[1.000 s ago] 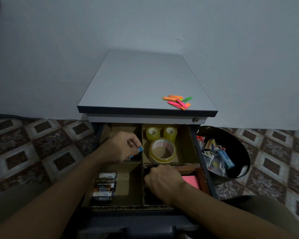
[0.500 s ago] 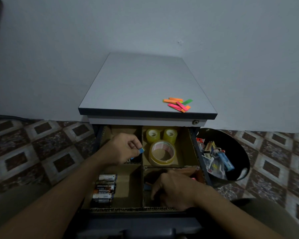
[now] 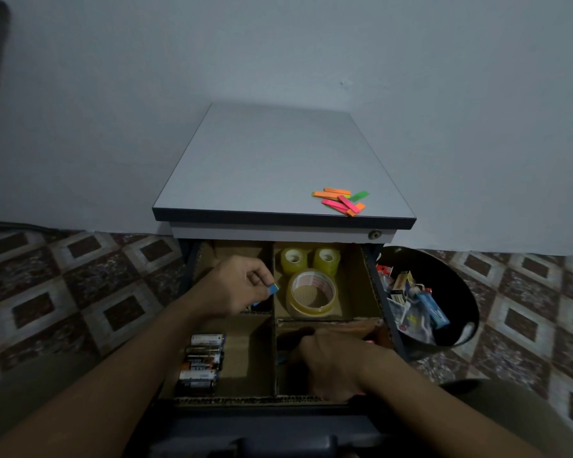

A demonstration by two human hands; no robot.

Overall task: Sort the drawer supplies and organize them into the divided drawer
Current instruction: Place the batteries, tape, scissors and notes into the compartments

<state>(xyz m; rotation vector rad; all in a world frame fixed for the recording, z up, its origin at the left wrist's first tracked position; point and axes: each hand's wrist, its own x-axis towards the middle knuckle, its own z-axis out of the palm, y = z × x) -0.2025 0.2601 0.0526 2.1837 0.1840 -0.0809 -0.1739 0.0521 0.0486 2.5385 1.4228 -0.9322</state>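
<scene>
Divided drawer (image 3: 275, 358) stands open. The left hand (image 3: 235, 285) still pinches a small blue piece (image 3: 273, 288) over the far-left compartment. The right hand (image 3: 331, 361) has slid nearer in the near-right compartment, covering most of the pink pad (image 3: 370, 342). I cannot tell what its fingers hold, so sorting there seems unfinished.

Dim, bluish, even light with no glare. The drawer (image 3: 353, 285) is darkest in its near right compartment, shadowed under the right hand (image 3: 331, 365). Wide-angle distortion bends the floor (image 3: 80, 276) on either side of the drawer.

L hand (image 3: 242, 285) pinching, R hand (image 3: 331, 365) palm-down
</scene>
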